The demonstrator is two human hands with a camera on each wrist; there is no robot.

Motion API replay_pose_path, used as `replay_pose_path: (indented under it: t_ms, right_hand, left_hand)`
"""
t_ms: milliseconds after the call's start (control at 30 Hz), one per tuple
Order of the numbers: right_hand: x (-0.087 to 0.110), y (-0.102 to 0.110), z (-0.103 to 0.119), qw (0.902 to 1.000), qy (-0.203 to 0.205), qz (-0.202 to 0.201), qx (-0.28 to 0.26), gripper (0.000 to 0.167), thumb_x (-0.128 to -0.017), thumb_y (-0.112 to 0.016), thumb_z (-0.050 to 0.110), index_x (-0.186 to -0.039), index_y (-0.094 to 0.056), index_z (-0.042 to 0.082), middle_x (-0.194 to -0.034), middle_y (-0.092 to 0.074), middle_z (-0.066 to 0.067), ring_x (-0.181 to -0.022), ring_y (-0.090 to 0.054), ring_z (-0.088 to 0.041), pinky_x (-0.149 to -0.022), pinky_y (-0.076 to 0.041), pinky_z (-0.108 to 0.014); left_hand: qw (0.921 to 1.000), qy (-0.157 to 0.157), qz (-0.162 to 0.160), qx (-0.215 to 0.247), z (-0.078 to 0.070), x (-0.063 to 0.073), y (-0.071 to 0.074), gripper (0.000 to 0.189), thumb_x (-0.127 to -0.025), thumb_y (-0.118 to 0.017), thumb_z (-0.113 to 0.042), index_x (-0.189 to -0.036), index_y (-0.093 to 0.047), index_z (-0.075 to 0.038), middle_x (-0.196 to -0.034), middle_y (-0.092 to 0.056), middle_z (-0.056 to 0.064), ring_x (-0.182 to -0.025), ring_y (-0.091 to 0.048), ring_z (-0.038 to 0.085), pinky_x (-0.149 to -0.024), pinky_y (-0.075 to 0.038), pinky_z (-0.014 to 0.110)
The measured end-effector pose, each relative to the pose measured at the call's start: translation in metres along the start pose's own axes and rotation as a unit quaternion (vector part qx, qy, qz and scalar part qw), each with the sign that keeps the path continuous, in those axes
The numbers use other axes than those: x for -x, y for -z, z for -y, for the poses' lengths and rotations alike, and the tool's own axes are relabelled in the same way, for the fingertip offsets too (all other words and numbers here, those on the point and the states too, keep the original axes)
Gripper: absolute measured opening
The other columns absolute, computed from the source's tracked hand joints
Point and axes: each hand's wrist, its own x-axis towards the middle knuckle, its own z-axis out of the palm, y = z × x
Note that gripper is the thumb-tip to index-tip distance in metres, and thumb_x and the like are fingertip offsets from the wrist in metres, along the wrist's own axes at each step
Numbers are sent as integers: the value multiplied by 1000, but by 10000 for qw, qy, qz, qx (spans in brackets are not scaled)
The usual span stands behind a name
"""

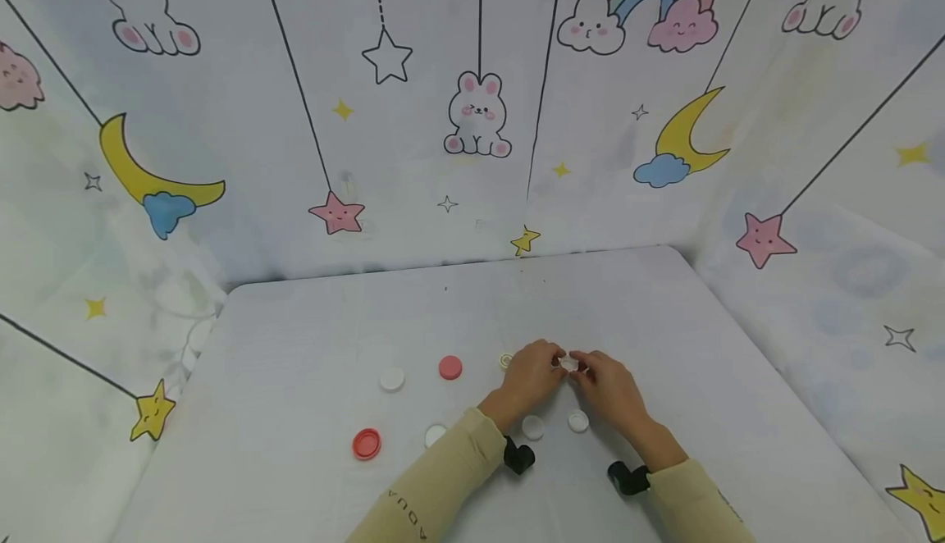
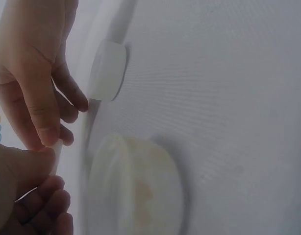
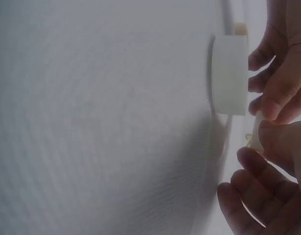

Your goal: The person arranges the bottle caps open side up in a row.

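Note:
Just above the table, a small whitish bottle cap is held between both hands. My left hand pinches it from the left with thumb and fingertips. From the right, my right hand pinches its other side. In the left wrist view only the thin edge of the held cap shows between the fingertips; the rest is covered. Nearer the sleeves lie two white caps, one below my left hand and the other below my right. A pale yellow cap is partly hidden behind my left hand.
Left of the hands, a flat red cap and a white cap lie on the white table. Nearer are a ring-rimmed red cap and a white cap partly covered by the left sleeve. Patterned cloth walls surround the table.

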Motion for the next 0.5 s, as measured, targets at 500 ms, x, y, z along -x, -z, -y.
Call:
replay_pose_path:
  t_ms: [500]
  right_hand:
    - [1,-1,-1,9995,-81,288,118,32,-86,-74,8,-117,-69,2,-85,-64,0,-67,-51,-8,-58,-43,-26]
  left_hand:
    - [9998,35,88,-150,1,0,-5,24,-88,-73,-20,-109,-72,-11,-85,-65,-4,-74,-58,7,-66,-46,20]
